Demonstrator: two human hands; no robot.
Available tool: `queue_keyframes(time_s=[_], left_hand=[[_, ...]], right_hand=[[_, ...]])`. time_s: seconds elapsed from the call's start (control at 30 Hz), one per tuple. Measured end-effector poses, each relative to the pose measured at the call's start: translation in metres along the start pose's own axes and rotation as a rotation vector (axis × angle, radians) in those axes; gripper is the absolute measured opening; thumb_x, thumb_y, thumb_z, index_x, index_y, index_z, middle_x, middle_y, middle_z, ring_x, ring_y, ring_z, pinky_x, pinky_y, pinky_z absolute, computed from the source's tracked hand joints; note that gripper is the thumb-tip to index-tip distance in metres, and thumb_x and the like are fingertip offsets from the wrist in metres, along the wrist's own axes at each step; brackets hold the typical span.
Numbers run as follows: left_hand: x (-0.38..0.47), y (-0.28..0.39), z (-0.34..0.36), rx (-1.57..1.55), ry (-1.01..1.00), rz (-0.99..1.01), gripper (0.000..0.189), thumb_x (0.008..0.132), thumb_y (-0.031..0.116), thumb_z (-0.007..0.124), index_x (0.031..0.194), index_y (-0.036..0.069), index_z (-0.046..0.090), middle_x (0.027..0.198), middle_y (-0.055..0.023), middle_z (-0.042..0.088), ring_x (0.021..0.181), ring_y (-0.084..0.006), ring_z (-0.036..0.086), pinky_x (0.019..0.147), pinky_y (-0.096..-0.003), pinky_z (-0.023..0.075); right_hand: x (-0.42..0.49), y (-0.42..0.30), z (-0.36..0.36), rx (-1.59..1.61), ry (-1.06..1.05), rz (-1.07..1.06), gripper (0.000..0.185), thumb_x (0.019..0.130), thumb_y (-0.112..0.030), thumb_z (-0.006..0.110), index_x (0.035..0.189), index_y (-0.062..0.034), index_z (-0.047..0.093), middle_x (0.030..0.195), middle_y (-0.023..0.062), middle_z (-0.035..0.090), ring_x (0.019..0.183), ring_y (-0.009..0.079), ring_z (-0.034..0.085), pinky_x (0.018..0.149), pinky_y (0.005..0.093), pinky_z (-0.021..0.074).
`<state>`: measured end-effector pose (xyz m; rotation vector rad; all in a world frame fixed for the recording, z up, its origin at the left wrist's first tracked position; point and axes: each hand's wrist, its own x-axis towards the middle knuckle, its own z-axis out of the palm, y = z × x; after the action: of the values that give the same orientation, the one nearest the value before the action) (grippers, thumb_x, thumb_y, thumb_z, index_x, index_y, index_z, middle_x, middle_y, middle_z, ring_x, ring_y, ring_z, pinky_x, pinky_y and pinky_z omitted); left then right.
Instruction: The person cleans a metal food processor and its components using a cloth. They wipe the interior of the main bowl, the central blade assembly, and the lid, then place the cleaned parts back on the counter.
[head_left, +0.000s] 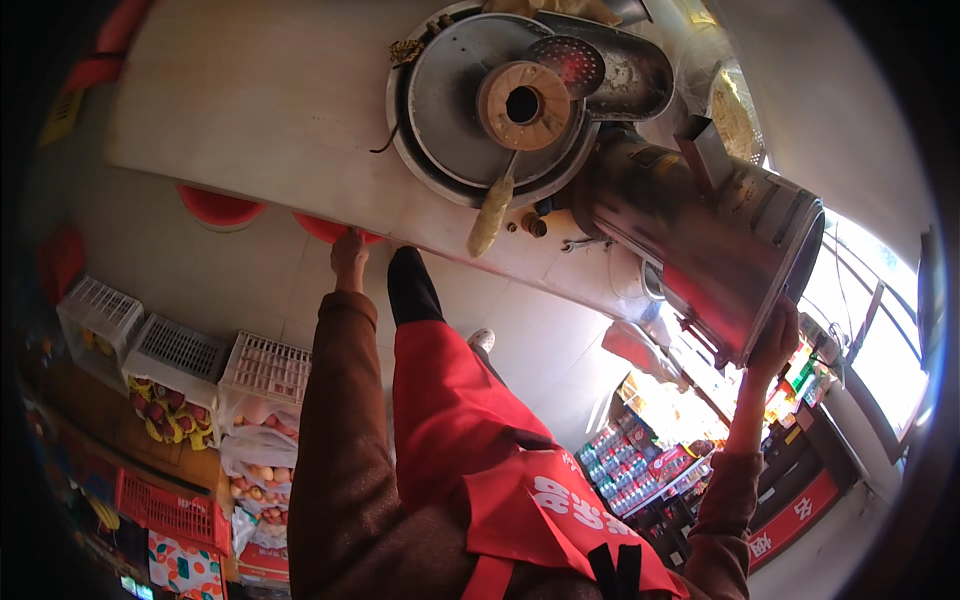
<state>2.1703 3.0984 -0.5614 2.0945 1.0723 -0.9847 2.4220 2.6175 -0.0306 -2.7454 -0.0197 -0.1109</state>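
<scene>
My left hand (349, 259) has its fingers curled at the rim of a red round plastic vessel (319, 225), partly under the table's edge. My right hand (776, 337) is against the end rim of a large metal cylinder (720, 232); its fingertips are partly hidden. Beside the cylinder stands a stone-mill-like machine with a round metal pan (450, 97) and a wooden ring (551, 112) around a dark hole. A perforated metal ladle (574, 64) rests by the ring. A rod with a pale, coated or wrapped end (491, 217) sticks out over the pan's edge.
The pale tabletop (262, 90) carries an open-ended wrench (581, 244) and small metal fittings (534, 225). Another red vessel (219, 206) is at the table's edge. Crates (176, 349) and bagged fruit (262, 480) line the left; stacked bottles (637, 465) stand at lower right.
</scene>
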Motion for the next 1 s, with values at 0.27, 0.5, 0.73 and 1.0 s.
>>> queue_keyframes(time_s=[0.27, 0.5, 0.73, 1.0], left_hand=[[-0.049, 0.0, -0.01, -1.238, -0.506, -0.41, 0.04, 0.091, 0.05, 0.065, 0.086, 0.011, 0.053, 0.06, 0.0024, 0.047, 0.045, -0.0076, 0.041, 0.042, -0.0237, 0.0322], [-0.145, -0.048, -0.017, -1.37, -0.565, -0.341, 0.035, 0.093, 0.048, 0.063, 0.097, 0.014, 0.056, 0.061, 0.0072, 0.044, 0.046, -0.0048, 0.038, 0.042, -0.0215, 0.0306], [-0.259, -0.106, -0.051, -1.289, -0.394, -0.347, 0.032, 0.095, 0.043, 0.061, 0.098, 0.012, 0.053, 0.058, 0.0036, 0.042, 0.039, -0.0068, 0.034, 0.035, -0.024, 0.0257], [-0.362, -0.107, -0.119, -1.223, -0.189, -0.233, 0.026, 0.1, 0.033, 0.052, 0.101, 0.007, 0.053, 0.054, 0.0027, 0.038, 0.037, -0.008, 0.033, 0.033, -0.0252, 0.0248]], right_hand=[[0.0, 0.002, 0.004, 0.073, 0.036, 0.049, 0.027, 0.099, -0.009, 0.042, 0.104, -0.0008, 0.066, 0.097, 0.0065, 0.069, 0.095, 0.015, 0.063, 0.092, 0.03, 0.0453], [0.001, -0.001, 0.011, 0.104, 0.048, 0.039, 0.026, 0.098, -0.008, 0.041, 0.1, 0.0, 0.065, 0.095, 0.0068, 0.068, 0.095, 0.0147, 0.062, 0.092, 0.0295, 0.0444], [-0.001, -0.031, 0.012, 0.126, 0.085, 0.019, 0.023, 0.096, -0.011, 0.044, 0.097, -0.0018, 0.065, 0.091, 0.0076, 0.067, 0.093, 0.0175, 0.062, 0.089, 0.0301, 0.0443], [-0.001, -0.043, 0.012, 0.184, 0.116, 0.084, 0.022, 0.094, -0.014, 0.048, 0.098, -0.0076, 0.069, 0.091, 0.0143, 0.069, 0.087, 0.0318, 0.066, 0.08, 0.0404, 0.0479]])
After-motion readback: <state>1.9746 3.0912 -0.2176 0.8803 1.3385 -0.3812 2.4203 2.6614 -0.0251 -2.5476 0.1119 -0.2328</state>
